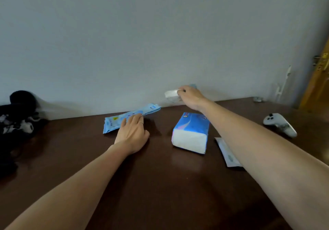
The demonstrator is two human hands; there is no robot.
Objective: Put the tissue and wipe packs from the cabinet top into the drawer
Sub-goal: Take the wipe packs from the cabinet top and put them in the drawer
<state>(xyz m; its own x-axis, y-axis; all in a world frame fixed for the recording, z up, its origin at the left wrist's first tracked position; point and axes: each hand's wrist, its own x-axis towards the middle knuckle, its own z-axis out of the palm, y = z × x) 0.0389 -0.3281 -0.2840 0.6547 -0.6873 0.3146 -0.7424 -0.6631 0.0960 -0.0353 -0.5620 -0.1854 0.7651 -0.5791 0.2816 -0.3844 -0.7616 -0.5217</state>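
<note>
My left hand (132, 133) lies flat, fingers straight, on the flat light-blue plastic wipe pack (130, 117) near the wall. My right hand (191, 96) grips a small white tissue pack (171, 93), blurred and partly hidden by my fingers. The bulky blue-and-white tissue pack (190, 133) sits on the dark brown wooden cabinet top (160, 185); my right forearm covers part of a thin pale packet (227, 154)

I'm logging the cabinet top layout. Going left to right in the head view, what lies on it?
Black bundle → flat blue wipe pack under the left hand → blue-and-white tissue pack → flat white pack → white game controller.
</note>
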